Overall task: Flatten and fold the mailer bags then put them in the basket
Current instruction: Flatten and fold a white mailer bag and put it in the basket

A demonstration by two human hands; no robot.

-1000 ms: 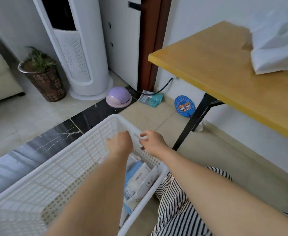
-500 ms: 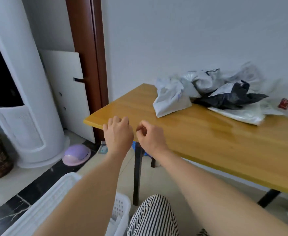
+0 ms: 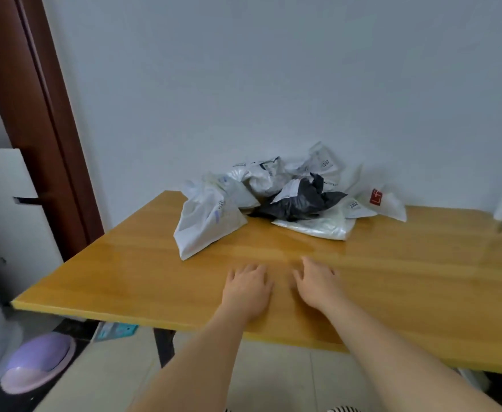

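A grey-white wall [image 3: 273, 84] fills the upper field, with a brown door frame [image 3: 32, 129] at its left edge. Below it a yellow wooden table [image 3: 124, 278] runs from lower left to right. A heap of crumpled mailer bags [image 3: 288, 197] lies at the table's far side, against the wall: a white bag [image 3: 205, 224] nearest the left end, a black bag [image 3: 300, 200] in the middle resting on a flat clear bag [image 3: 318, 226], and a white bag with a red mark [image 3: 380, 203] at the right. The left hand [image 3: 248, 288] and right hand [image 3: 318, 283] lie palm-down just beside each other over the near middle of the table, fingers extended and loosely spread, holding nothing; both are well apart from the heap. On the floor at lower left, under the table's corner, sits a purple domed object [image 3: 40, 361], with a teal packet [image 3: 119, 330] near the black table leg [image 3: 163, 346].
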